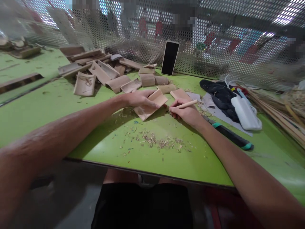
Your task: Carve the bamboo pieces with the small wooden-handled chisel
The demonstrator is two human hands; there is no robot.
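Note:
A curved piece of split bamboo (153,102), its hollow side facing up, is tilted in my left hand (140,98), whose thumb lies over the near side. Just to the right, my right hand (186,111) grips a slim wooden-handled tool (187,104) like a pen. The tool's working tip is hidden by or lost near my fingers, so its kind does not show. A small gap lies between that hand and the bamboo. Beneath both hands, curled shavings (162,141) are scattered over the green table (107,140).
Several bamboo pieces (102,71) are heaped at the back left. A phone (170,58) leans against the perforated metal screen (143,28). To the right lie a black-and-teal utility knife (232,136), dark cloth (219,95), a white device (246,113) and long strips (278,111).

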